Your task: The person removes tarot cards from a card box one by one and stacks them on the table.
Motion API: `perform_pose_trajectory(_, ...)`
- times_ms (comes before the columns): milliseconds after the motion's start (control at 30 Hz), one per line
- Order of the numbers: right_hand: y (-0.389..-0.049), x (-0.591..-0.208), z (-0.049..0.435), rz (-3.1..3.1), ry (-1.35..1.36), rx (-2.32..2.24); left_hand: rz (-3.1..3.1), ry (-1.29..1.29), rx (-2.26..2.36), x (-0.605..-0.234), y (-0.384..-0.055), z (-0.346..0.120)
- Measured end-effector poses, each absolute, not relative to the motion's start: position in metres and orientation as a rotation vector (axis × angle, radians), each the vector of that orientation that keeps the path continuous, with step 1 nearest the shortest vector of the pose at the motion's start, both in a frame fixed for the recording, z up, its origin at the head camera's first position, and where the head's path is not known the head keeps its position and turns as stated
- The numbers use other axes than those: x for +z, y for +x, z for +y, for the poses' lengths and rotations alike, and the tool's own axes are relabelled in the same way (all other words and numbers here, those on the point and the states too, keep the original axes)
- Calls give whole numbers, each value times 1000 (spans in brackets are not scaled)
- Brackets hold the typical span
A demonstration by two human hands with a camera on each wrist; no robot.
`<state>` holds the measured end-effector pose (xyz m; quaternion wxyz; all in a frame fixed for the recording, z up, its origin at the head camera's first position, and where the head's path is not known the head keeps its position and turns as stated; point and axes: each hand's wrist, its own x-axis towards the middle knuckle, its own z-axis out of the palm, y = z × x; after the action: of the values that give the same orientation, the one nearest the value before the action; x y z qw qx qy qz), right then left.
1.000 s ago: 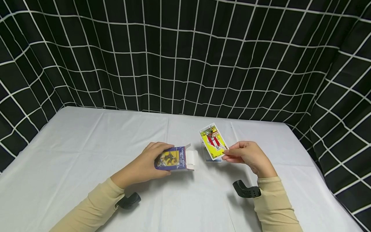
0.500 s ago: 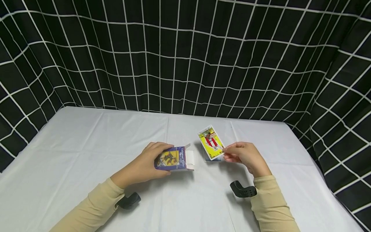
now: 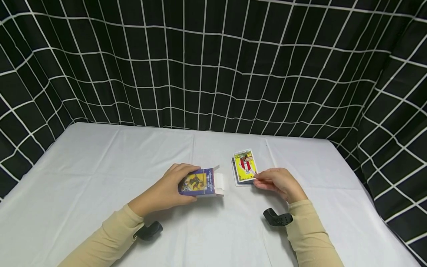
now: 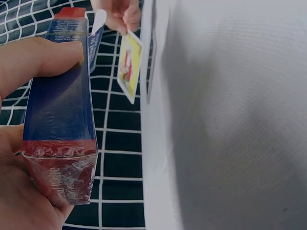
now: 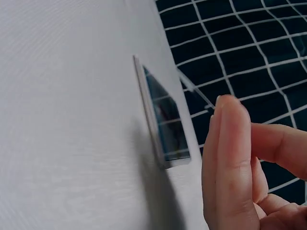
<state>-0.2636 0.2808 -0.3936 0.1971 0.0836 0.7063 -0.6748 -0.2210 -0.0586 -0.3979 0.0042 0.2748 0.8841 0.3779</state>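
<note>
My left hand [image 3: 170, 187] grips a blue tarot card box [image 3: 196, 182] whose flaps stand open toward the right. In the left wrist view the thumb lies along the side of the box [image 4: 62, 105], and clear film covers its red end. My right hand [image 3: 278, 181] pinches a yellow tarot card [image 3: 245, 165] by its near right corner, picture side up. Below that card lies a small stack of cards [image 3: 237, 181] on the white cloth, partly hidden by it. In the right wrist view the stack [image 5: 168, 120] shows a dark, glossy top.
A white cloth [image 3: 116, 159] covers the table. Behind and at both sides hangs a black curtain [image 3: 200, 66] with a white grid. A black wrist mount [image 3: 277, 217] sits at the right sleeve, another mount [image 3: 149, 231] at the left.
My right hand has come lower and slightly left, turning the yellow card more upright in line with the stack below it. The left hand and box have stayed in place.
</note>
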Motion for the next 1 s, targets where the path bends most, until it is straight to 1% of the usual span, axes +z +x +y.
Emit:
perform_pose_trajectory(333, -266, -405, 279, 1982, 246, -1854, 2767, 861, 1172, -397, -221, -58)
perform_pose_trajectory(1000, -264, -409, 268, 2377, 329, -1385, 2764, 867, 1166, -399, -220, -58)
